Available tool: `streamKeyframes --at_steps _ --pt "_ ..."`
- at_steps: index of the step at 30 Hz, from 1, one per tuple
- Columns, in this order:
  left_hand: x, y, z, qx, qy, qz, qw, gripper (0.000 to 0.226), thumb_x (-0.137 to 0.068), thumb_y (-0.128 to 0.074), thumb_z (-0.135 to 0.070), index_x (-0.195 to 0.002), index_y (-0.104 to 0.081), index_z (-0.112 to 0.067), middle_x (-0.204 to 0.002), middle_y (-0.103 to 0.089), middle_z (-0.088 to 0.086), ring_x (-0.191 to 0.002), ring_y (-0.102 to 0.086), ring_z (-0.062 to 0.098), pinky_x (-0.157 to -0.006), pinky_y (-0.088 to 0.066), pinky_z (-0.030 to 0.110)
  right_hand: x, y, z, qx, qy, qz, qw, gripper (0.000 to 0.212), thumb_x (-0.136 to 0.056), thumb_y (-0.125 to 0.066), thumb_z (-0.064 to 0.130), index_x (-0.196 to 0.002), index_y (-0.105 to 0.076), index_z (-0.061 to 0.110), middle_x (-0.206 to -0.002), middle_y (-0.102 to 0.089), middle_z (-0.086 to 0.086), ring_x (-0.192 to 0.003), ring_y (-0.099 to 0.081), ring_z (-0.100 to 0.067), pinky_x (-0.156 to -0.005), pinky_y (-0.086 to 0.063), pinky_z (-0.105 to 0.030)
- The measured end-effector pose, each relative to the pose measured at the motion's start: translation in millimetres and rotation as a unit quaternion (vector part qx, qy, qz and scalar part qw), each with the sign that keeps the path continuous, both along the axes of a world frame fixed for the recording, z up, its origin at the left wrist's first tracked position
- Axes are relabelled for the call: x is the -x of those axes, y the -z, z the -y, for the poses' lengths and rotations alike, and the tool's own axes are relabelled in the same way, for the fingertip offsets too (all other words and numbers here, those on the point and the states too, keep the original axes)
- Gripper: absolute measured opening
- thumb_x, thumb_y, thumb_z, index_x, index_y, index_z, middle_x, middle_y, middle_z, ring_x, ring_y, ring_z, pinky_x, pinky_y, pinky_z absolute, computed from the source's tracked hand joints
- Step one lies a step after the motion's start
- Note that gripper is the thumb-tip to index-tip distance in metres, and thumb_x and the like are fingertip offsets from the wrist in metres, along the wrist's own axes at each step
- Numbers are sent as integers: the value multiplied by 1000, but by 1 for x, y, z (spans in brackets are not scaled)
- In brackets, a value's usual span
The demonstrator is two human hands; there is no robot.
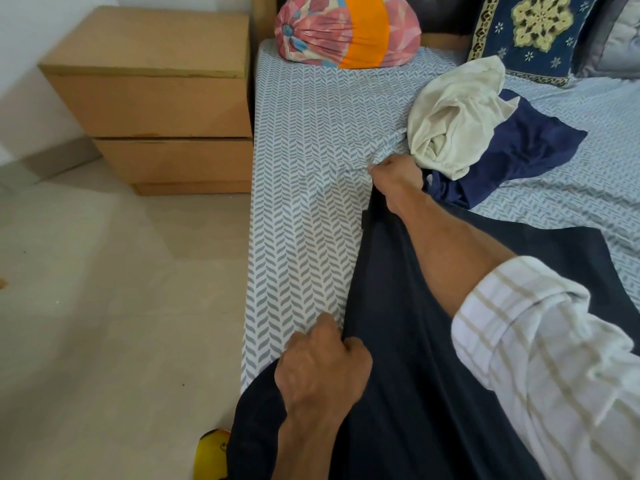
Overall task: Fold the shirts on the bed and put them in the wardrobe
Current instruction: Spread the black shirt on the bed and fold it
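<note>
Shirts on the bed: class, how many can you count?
3: a dark navy shirt held by both hands, a cream shirt crumpled farther back, and a blue shirt beneath it. Others may lie hidden.

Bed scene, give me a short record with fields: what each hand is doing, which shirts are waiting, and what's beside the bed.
left hand: grips the near edge of the dark shirt
right hand: pinches the far edge of the same shirt
shirt state: spread on the bed, not yet folded
waiting: cream shirt crumpled on a blue shirt
pillows: floral bolster, blue cushion
beside bed: wooden nightstand
</note>
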State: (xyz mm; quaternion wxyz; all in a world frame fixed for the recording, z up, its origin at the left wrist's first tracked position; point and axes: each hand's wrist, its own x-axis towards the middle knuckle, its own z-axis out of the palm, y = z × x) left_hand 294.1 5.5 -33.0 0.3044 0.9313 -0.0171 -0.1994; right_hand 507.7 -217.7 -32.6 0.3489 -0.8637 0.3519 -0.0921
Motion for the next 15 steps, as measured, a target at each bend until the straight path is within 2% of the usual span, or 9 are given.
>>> streamKeyframes --at_steps 2,3,6,7,9,11,13,15 --pt "0 1 0 3 -16 8 1000 9 -89 -45 -32 -89 -47 -23 -81 -58 -4 -71 -53 11 -59 -39 27 -3 8 7 -80 35 51 995 24 -91 -65 38 -86 -62 15 -91 -65 -3 -81 -59 -20 -68 -41 -25" --pt "0 2 1 1 -18 17 1000 9 -89 -46 -32 -90 -45 -23 -80 -58 -4 -69 -53 10 -57 -38 26 -2 12 8 -97 38 47 994 25 -91 -65 38 -89 -63 14 -93 -65 -3 -80 -58 -20 -70 -41 -25" --pt "3 6 1 -12 -5 51 999 18 -90 -49 -40 -97 -43 -24 -83 -58 -4 -74 -57 13 -60 -45 28 2 20 5 -75 17 7 997 32 -92 -65 34 -100 -69 3 -86 -65 -6 -83 -63 -25 -68 -46 -27" --pt "3 8 2 -19 3 59 998 21 -91 -50 -43 -99 -44 -25 -84 -57 -4 -78 -58 14 -65 -48 29 0 20 4 -75 9 13 997 32 -91 -65 28 -105 -70 0 -91 -69 -11 -91 -66 -30 -69 -51 -28" --pt "3 12 2 -35 18 69 997 16 -95 -50 -38 -100 -48 -23 -87 -58 -5 -84 -59 15 -72 -53 32 1 16 2 -83 -6 25 996 37 -88 -63 15 -121 -64 0 -117 -68 -18 -110 -63 -34 -82 -56 -34" --pt "3 15 2 -40 8 82 996 12 -97 -48 -32 -105 -47 -22 -89 -60 -3 -85 -59 15 -71 -52 31 7 12 3 -102 -22 22 994 48 -88 -60 12 -135 -58 9 -132 -62 -12 -116 -61 -27 -91 -52 -29" --pt "3 16 1 -42 -9 94 995 13 -98 -45 -29 -108 -43 -22 -90 -61 0 -82 -60 17 -65 -47 30 19 8 5 -124 -52 39 990 52 -91 -60 15 -142 -51 17 -134 -59 -3 -118 -57 -17 -95 -46 -24" --pt "3 17 0 -39 -21 90 995 12 -98 -43 -31 -106 -40 -24 -89 -60 1 -81 -59 19 -64 -45 32 41 5 10 -123 -75 69 987 50 -94 -60 17 -143 -49 18 -135 -58 1 -121 -55 -13 -98 -42 -21"
